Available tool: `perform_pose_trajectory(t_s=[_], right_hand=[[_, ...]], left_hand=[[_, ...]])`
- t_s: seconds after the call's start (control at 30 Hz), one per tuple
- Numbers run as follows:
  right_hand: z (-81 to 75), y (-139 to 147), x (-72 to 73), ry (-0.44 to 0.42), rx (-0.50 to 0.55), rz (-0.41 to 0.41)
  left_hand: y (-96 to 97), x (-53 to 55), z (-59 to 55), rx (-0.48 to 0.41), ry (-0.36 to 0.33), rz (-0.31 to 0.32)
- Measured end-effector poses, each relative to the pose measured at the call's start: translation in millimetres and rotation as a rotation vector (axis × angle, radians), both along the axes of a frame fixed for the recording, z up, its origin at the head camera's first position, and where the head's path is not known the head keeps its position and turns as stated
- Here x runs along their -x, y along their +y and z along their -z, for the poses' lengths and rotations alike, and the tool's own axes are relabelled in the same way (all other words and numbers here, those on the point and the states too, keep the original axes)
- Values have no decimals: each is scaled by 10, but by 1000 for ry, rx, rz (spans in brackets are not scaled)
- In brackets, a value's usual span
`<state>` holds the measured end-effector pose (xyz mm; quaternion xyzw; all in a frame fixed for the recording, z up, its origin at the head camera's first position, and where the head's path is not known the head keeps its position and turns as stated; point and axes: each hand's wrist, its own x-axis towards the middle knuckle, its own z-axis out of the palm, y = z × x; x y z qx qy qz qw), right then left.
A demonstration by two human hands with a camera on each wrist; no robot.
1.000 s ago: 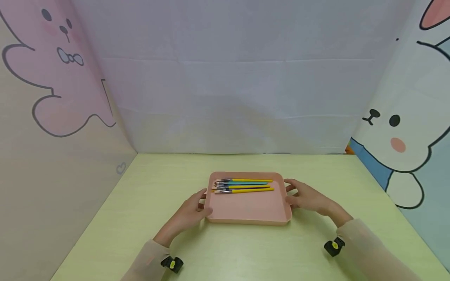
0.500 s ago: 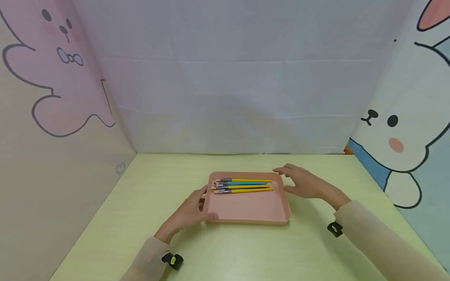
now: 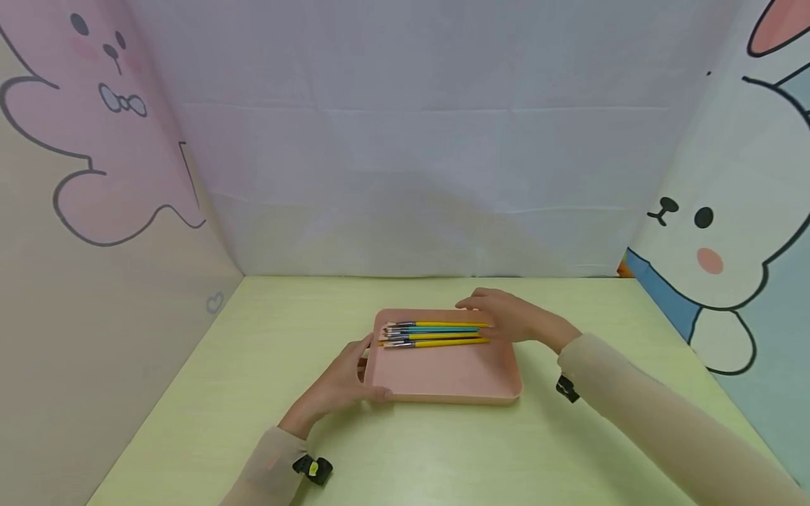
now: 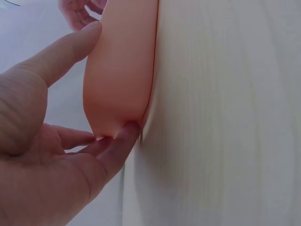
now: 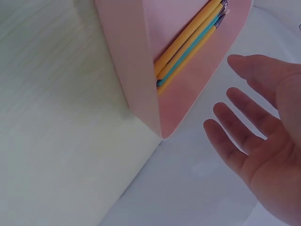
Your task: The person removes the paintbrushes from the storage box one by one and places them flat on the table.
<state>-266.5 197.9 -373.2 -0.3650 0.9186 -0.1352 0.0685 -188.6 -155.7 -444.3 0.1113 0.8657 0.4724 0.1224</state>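
Observation:
A shallow pink tray (image 3: pixel 446 372) lies on the table. Along its back half several paintbrushes (image 3: pixel 452 344) with yellow and turquoise handles lie side by side, bristles to the left. My left hand (image 3: pixel 342 377) grips the tray's front left corner. In the left wrist view its thumb (image 4: pixel 70 52) touches the tray's side and its fingers curl at the end wall. Over the tray's back right part hovers my right hand (image 3: pixel 512 316), overlapping the handle ends in the head view. Its fingers are spread and hold nothing in the right wrist view.
The pale yellow-green table (image 3: pixel 418 457) reaches back to a plain light cloth wall (image 3: pixel 405 176). Side walls carry cartoon animals, pink at left and a white one (image 3: pixel 747 246) at right. Both wrists wear small black devices (image 3: pixel 313 469).
My right hand has left the tray's right edge, risen and moved left over the brush handles. The left hand stays at its corner, its thumb slightly further along the front side.

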Motion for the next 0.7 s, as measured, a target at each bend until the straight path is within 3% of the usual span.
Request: perform_pose_trajectory(t_s=[0.4,0.7], right_hand=[[180,-318,187,-188,76,0],[281,-440,178,-231,80,25]], left_hand=[[-10,6,23,-12,-17,-9],[-13,18,43,-32,-26,1]])
